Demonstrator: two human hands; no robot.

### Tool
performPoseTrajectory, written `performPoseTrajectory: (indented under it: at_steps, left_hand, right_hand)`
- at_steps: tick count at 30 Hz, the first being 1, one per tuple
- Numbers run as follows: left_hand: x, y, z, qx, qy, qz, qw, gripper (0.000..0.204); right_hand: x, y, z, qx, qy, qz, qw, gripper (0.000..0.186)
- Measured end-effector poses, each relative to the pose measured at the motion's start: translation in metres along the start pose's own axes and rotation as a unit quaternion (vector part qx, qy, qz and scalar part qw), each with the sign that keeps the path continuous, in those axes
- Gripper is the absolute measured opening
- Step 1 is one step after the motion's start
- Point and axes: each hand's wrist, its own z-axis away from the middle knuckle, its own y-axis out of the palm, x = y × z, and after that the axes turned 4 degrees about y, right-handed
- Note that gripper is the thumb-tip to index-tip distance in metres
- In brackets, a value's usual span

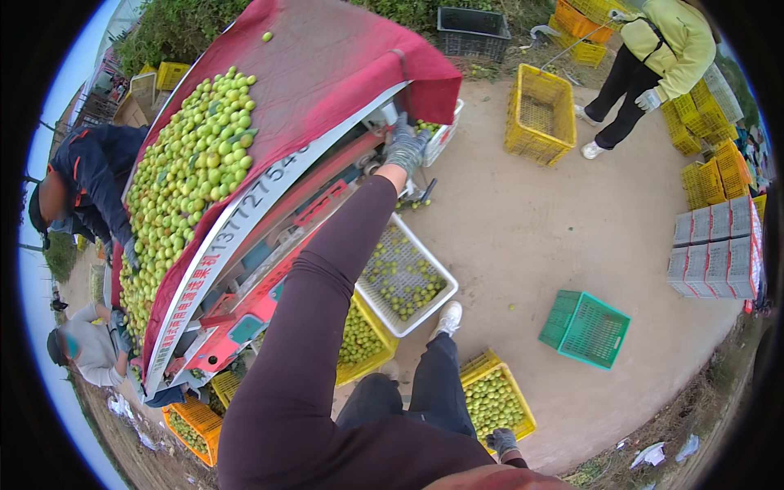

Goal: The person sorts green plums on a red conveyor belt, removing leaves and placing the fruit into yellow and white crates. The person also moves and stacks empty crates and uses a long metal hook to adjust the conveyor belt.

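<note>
My left arm, in a dark sleeve, stretches forward to the end of a fruit sorting machine (269,245). There my left hand (406,149), in a grey glove, is against the machine's end under the red cloth (351,57); its fingers look spread, though their tips are partly hidden. Low and close to my body, my right hand (502,441), also gloved, is closed on the rim of a yellow crate (525,412) filled with round green fruit (493,402). A white crate (445,287) with a loose layer of fruit stands by my foot.
A heap of green fruit (196,163) covers the cloth; two people (90,175) work along its left side. Another person (665,49) stands far right by a yellow crate (539,114), with a hooked rod. A green crate (584,329) and stacked grey crates (712,245) are to the right.
</note>
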Motion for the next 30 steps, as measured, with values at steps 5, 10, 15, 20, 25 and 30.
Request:
performPoseTrajectory:
  at_steps: [5,10,15,20,25,30]
  left_hand:
    - [0.001,0.026,-0.050,-0.046,-0.009,0.188,0.981,0.036]
    - [-0.068,-0.008,-0.010,-0.026,0.142,0.172,0.974,0.012]
    - [-0.141,-0.051,0.117,0.001,0.232,-0.002,0.973,0.016]
    - [-0.182,-0.089,0.247,-0.023,0.259,0.063,0.963,0.025]
    - [-0.209,-0.159,0.335,0.004,0.345,-0.053,0.937,0.034]
    - [-0.170,-0.220,0.397,0.068,0.394,0.014,0.916,0.020]
  right_hand:
    - [0.051,-0.010,-0.004,0.006,-0.070,-0.002,0.998,0.021]
    - [0.074,-0.006,-0.014,-0.037,-0.061,-0.148,0.986,0.012]
    - [0.138,0.055,0.043,-0.175,-0.228,0.137,0.948,0.024]
    - [0.241,0.145,0.143,-0.224,-0.454,0.250,0.825,0.047]
    - [0.215,0.189,0.225,-0.272,-0.571,0.223,0.741,0.082]
    - [0.083,0.210,0.249,-0.362,-0.570,0.228,0.701,0.070]
